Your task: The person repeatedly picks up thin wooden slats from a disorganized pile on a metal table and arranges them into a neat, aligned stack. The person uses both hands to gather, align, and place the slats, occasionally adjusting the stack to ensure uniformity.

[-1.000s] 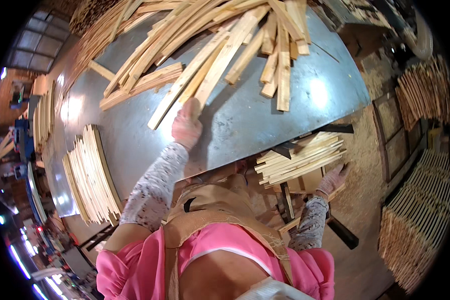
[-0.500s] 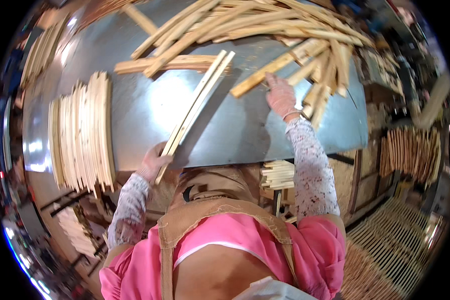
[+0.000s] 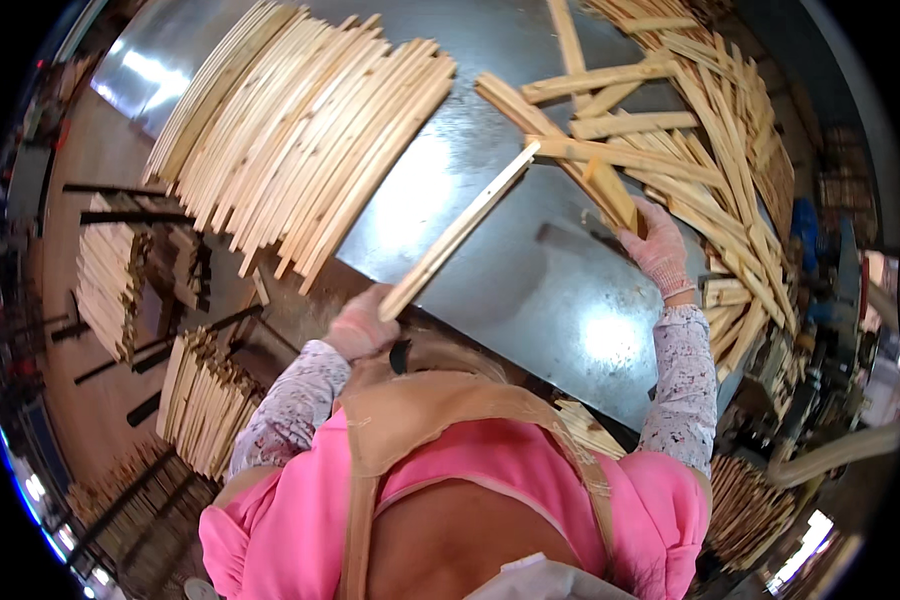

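Observation:
My left hand (image 3: 362,325), in a pale glove, is closed around the near end of slim wooden strips (image 3: 460,232). They slant up and away over the metal tabletop; one or two lie together, and I cannot tell which. At the right, my gloved right hand (image 3: 658,248) has its fingers and thumb around the near end of a yellowish wooden strip (image 3: 610,190). That strip lies at the edge of a loose heap of strips (image 3: 715,165), with other pieces crossing it.
A neat row of wooden strips (image 3: 300,130) lies side by side on the left of the metal table (image 3: 510,300), ends overhanging its near edge. Stacked strips (image 3: 205,400) rest on black-barred racks at the lower left. More bundles (image 3: 755,510) stand at the lower right.
The view has turned left, so the neat row looks larger and the heap sits farther right. My left hand still holds its strips. My right hand now grasps a strip's near end.

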`<state>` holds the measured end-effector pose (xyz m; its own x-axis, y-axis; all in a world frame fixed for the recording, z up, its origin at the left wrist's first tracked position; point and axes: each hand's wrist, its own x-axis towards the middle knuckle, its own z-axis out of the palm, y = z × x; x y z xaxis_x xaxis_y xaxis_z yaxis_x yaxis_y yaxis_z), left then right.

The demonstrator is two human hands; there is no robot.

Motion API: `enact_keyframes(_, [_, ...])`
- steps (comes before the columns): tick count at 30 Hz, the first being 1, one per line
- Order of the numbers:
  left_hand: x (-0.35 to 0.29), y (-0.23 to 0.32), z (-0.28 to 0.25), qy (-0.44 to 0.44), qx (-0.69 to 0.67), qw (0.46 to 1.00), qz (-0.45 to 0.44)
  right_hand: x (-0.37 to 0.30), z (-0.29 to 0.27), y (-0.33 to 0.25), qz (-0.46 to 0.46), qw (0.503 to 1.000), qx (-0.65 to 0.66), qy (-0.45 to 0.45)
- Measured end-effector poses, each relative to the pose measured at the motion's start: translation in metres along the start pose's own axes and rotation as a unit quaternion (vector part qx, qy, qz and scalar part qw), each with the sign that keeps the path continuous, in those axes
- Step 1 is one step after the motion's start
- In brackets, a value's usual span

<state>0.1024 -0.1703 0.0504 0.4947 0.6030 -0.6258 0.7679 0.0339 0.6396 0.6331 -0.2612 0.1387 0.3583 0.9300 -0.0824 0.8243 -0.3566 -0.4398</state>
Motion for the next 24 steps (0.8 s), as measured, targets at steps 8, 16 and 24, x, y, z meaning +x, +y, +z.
enact_keyframes(8, [0.013,-0.010,-0.022,0.049,-0.040,0.997,-0.052,0.072,0.175,-0.121,0.191,0.826,0.489,-0.203])
enact_keyframes(16, [0.073,0.008,-0.087,0.160,0.290,0.942,0.058,0.186,0.272,-0.212,0.223,0.809,0.537,-0.085])
enact_keyframes(24, [0.084,0.096,-0.122,0.019,0.025,0.999,0.027,0.189,0.217,-0.282,0.245,0.649,0.709,0.123])
